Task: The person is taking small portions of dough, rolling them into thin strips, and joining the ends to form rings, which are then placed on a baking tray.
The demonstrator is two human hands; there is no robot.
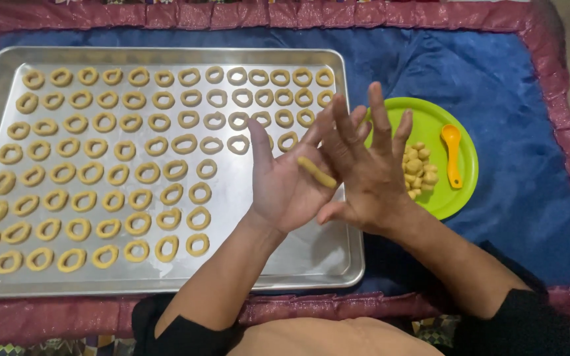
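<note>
Dough roll (316,172), a short pale stick, lies pressed between both palms above the right end of the baking tray (311,260). On the tray, dough rings (107,165) fill rows from its left edge to past the middle. The left hand (285,181) is flat and open, palm up under the roll; the right hand (364,165) lies across it, fingers spread. Near the blue cloth's (516,79) right edge sits a green plate (466,158) with dough lumps (418,170) and an orange spoon (452,153).
</note>
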